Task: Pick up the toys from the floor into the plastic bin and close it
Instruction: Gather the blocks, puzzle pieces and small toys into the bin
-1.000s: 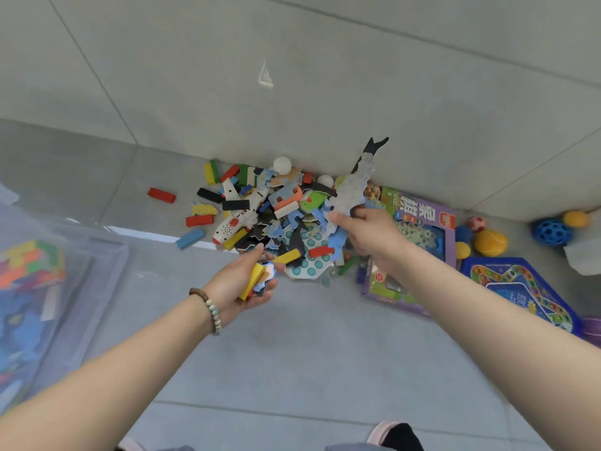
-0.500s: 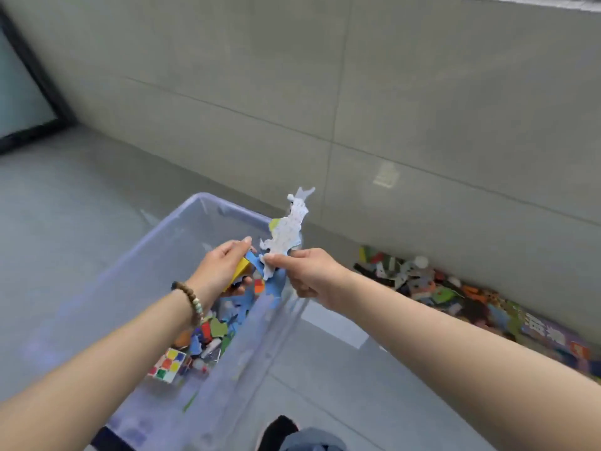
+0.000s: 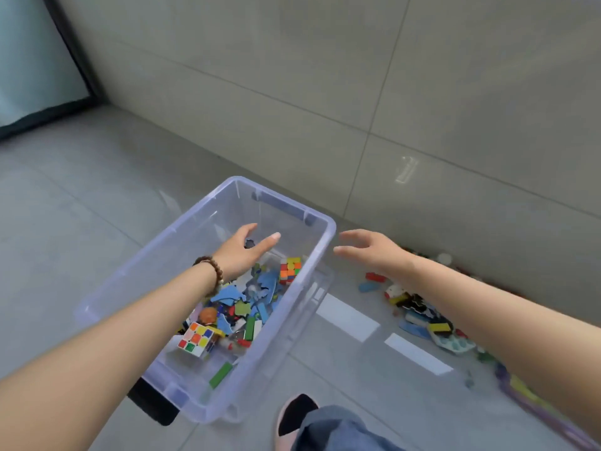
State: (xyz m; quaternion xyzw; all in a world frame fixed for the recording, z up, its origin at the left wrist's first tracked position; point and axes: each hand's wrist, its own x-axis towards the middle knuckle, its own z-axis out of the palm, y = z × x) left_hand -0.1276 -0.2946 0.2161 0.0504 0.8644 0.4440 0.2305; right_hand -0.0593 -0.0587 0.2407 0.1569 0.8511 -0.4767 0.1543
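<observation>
So the clear plastic bin (image 3: 320, 255) sits on the grey tiled floor (image 3: 81, 203) near the wall, lid off, and its bottom is partly covered with toys: two colourful puzzle cubes, one (image 3: 290, 270) toward the far side and another (image 3: 195, 339) nearer, plus a jumble of blue puzzle pieces (image 3: 257, 288), a green block (image 3: 221, 374) and some other small bits. The person's left hand (image 3: 244, 252) hangs over the bin with fingers spread and nothing in it; there's a brown bead bracelet (image 3: 213, 271) on that wrist. The right hand (image 3: 367, 250) is just outside the bin's right rim, also spread open and empty. Off to the right, along the wall, the rest of the toys (image 3: 422, 310) are still on the floor in a loose pile: red and blue blocks, black and yellow pieces, a pale tray with dots. A dark-toed slipper (image 3: 294, 415) and a bit of denim leg show at the near edge.
</observation>
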